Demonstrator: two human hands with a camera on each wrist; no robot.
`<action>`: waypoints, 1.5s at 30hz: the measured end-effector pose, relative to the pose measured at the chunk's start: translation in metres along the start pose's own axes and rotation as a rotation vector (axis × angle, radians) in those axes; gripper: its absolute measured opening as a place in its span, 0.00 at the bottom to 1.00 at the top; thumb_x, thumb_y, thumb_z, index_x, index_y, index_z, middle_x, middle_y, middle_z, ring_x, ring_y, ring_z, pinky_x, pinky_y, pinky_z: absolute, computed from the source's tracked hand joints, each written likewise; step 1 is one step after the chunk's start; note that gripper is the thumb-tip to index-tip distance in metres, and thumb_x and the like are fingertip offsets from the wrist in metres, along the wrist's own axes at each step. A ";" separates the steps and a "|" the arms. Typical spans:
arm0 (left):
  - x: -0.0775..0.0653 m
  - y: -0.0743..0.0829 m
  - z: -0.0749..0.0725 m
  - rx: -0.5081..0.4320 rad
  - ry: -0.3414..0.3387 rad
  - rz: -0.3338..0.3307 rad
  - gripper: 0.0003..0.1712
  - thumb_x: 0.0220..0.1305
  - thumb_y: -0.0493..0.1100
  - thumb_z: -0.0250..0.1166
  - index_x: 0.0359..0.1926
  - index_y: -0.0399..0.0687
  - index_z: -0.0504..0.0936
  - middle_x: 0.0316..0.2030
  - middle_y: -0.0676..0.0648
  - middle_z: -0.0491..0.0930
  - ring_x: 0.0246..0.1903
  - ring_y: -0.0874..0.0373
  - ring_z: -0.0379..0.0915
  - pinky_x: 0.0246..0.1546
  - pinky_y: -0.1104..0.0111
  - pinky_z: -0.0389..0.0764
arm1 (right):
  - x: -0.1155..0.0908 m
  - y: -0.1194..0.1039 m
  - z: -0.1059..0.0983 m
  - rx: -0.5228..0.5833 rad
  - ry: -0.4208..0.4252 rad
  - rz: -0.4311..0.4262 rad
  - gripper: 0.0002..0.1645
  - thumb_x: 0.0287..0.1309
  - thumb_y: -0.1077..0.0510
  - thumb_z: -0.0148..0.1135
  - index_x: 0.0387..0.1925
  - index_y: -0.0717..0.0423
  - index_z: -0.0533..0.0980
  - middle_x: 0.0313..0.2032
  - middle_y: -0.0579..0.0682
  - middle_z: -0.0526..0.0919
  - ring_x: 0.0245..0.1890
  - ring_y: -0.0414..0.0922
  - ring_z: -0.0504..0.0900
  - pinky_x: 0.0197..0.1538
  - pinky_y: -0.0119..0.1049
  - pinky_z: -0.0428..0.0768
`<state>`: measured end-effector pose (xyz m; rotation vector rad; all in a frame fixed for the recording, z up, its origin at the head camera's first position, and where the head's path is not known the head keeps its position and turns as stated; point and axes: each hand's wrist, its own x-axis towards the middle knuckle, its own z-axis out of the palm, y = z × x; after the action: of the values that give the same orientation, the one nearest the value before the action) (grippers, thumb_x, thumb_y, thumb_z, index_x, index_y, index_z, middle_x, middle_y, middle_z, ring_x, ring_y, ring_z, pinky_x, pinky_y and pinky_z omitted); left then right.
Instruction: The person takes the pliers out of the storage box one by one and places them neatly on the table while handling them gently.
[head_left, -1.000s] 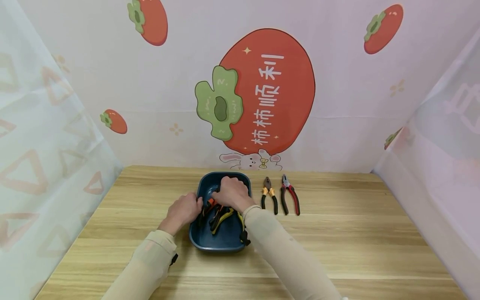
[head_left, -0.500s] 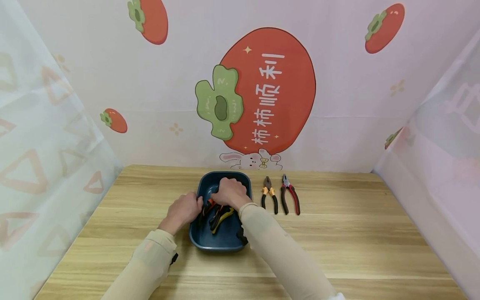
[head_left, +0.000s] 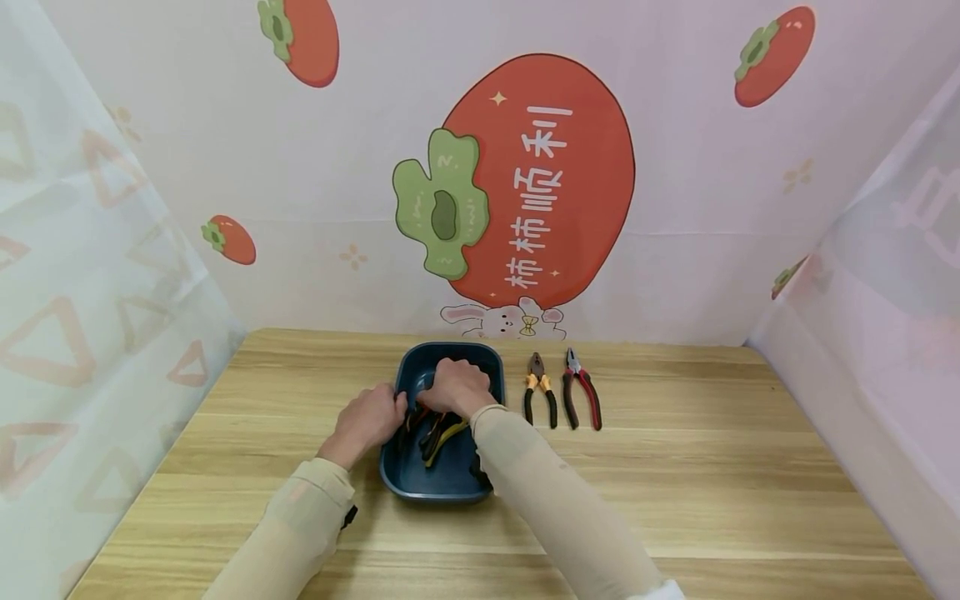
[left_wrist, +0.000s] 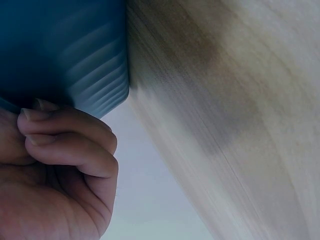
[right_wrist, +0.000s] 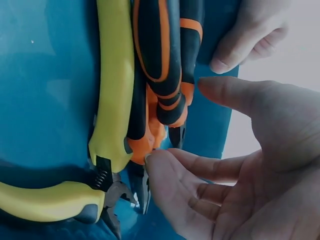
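My left hand grips the left rim of a dark blue plastic basin. Its thumb lies over the rim, and its curled fingers are against the ribbed outer wall in the left wrist view. Inside the basin, my right hand is spread around orange-and-black pliers. The thumb is apart from the fingers, and the index fingertip is right at an orange collar. Beside them, yellow-handled pliers lie with their handles spread. From the head view, my right hand and forearm hide part of the basin's contents.
Right of the basin on the wooden table, two pliers lie side by side: one with orange-and-black handles, one with red-and-black handles. A printed cloth wall stands behind, with cloth sides left and right.
My right hand has shifted slightly left and toward me inside the basin, its forearm moving left too. My left hand keeps its grip on the rim.
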<state>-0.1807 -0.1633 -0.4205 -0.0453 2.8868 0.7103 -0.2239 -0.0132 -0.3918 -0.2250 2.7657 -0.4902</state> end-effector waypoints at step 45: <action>-0.001 -0.001 -0.001 0.016 -0.004 0.007 0.17 0.78 0.47 0.50 0.35 0.41 0.77 0.24 0.44 0.74 0.22 0.52 0.73 0.22 0.63 0.72 | 0.005 0.001 0.014 0.211 -0.008 0.006 0.23 0.62 0.40 0.68 0.35 0.58 0.79 0.23 0.52 0.80 0.18 0.47 0.83 0.24 0.36 0.80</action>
<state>-0.1798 -0.1648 -0.4198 -0.0320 2.8894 0.6881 -0.2237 -0.0172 -0.4063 -0.1674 2.6803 -0.7708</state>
